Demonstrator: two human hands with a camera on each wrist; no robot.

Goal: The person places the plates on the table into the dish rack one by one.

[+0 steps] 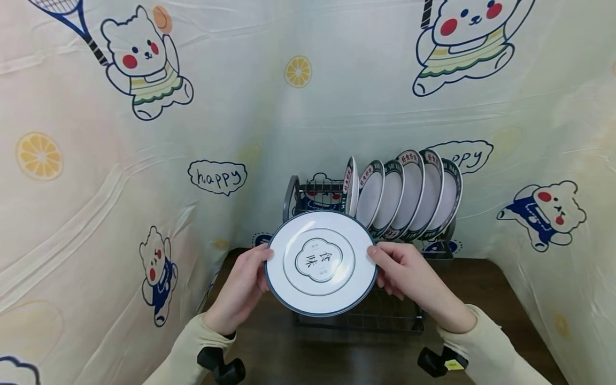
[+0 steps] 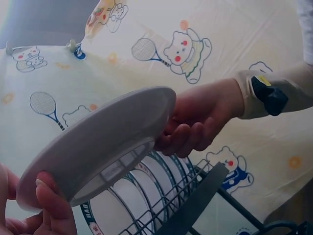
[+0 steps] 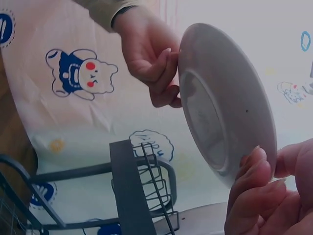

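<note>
A round white plate with a dark blue rim and printed characters in its middle is held up in front of the rack, its face toward the head camera. My left hand grips its left edge, thumb on the face and fingers behind. On the opposite edge my right hand pinches the rim in the same way. The wrist views show the plate's plain underside with a raised foot ring, and fingertips of the right hand pressing beneath the rim.
Behind the held plate stands a dark metal dish rack on a brown wooden table. Several white plates with patterned green rims stand upright in its right part. A cloth printed with cartoon bears hangs around the back and sides.
</note>
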